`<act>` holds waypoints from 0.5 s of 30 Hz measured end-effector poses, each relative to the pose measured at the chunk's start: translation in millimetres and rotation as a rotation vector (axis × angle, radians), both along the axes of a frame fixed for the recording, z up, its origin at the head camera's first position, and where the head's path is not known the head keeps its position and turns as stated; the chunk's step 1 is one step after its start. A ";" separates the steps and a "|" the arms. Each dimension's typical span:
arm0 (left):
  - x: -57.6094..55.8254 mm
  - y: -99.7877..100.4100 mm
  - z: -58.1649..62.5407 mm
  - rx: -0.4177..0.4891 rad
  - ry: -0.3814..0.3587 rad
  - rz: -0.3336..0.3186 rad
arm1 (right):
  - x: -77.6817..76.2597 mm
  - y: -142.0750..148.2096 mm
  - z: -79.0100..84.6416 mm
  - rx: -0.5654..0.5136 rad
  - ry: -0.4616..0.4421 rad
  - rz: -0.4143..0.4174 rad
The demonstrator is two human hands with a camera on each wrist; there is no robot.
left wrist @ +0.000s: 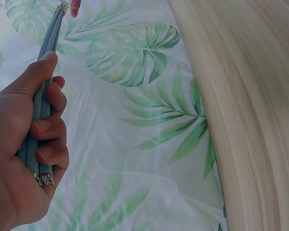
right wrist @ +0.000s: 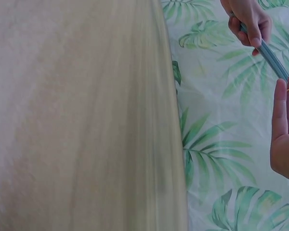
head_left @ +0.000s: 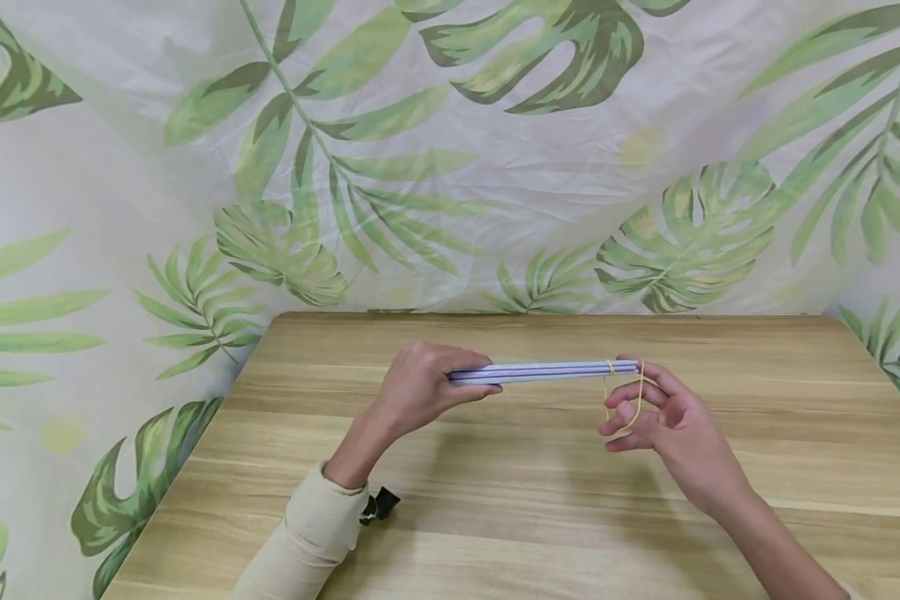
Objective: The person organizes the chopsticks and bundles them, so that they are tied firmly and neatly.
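A bundle of long, thin bluish sticks (head_left: 540, 371) is held nearly level above the table. My left hand (head_left: 420, 383) grips its left end, the thumb along one side and the fingers curled round the other in the left wrist view. The butt ends (left wrist: 46, 179) stick out below that hand. A thin yellow rubber band (head_left: 641, 392) wraps the bundle near its right end, and a loose loop of it hangs there. My right hand (head_left: 678, 425) holds this loop stretched on its fingers, the index finger beside the stick tips.
A small black object (head_left: 379, 505) is beside the left sleeve cuff, partly hidden. Below both hands spreads the wood-grain table (head_left: 510, 517). A leaf-print cloth (head_left: 495, 208) hangs behind its far edge and along the sides.
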State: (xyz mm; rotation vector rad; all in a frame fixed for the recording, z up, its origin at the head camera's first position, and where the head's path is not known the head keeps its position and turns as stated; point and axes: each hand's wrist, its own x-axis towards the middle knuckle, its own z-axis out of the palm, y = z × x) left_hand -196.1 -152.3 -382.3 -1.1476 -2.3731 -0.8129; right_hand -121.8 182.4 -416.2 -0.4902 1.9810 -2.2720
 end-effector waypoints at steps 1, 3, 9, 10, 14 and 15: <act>-0.1 -0.5 0.0 0.002 0.003 -0.006 | -0.6 1.2 1.0 -0.004 0.004 0.002; -0.5 -1.2 0.3 0.005 0.010 -0.017 | -1.5 3.2 2.8 -0.008 0.010 0.006; -0.9 -2.0 0.8 -0.027 0.040 -0.030 | -2.2 5.9 4.2 -0.009 -0.009 0.005; -0.8 -2.1 0.8 -0.037 0.041 -0.034 | -2.2 5.5 3.8 0.000 -0.012 0.004; -0.5 -2.2 1.2 -0.074 0.039 -0.046 | -2.0 3.1 2.2 0.048 -0.015 -0.001; -0.5 -2.2 1.4 -0.081 0.038 -0.049 | -1.7 2.5 1.7 0.069 -0.013 -0.007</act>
